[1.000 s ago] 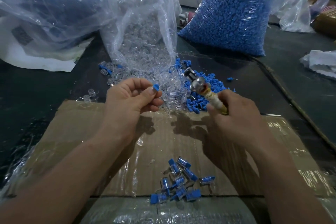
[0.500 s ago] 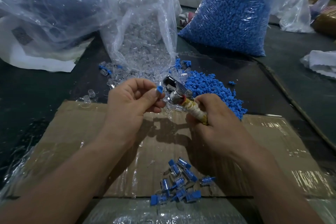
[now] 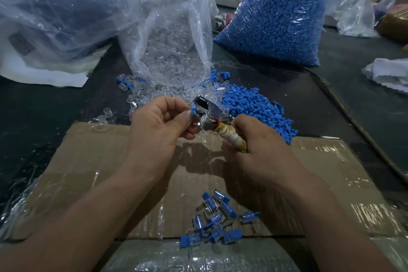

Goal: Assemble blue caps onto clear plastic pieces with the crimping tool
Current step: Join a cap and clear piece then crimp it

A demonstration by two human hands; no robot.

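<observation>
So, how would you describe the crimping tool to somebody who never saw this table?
Find the flat brown cardboard sheet under the person's arms. Above its far edge, the right hand grips a crimping tool with a handle wrapped in yellowish tape. Its shiny metal head, at the blue cap pinched by the left hand, sets it apart from the plastic pieces around.

A flat brown cardboard sheet [image 3: 110, 172] lies nearest on the dark tabletop [image 3: 44, 106], with a cluster of blue-capped clear plastic pieces [image 3: 215, 221] on its near middle. Behind it stands an open clear bag of clear plastic pieces [image 3: 170, 35], with a heap of blue plastic caps [image 3: 254, 106] just right of its mouth, a full clear bag of blue caps [image 3: 276, 24] farther back right, and a crumpled clear bag [image 3: 55, 6] far left. Over the sheet's far edge the left hand [image 3: 159, 130] pinches a single blue cap [image 3: 193, 110] at the head of the metal crimping tool [image 3: 209, 117], which the right hand [image 3: 260, 152] grips.
</observation>
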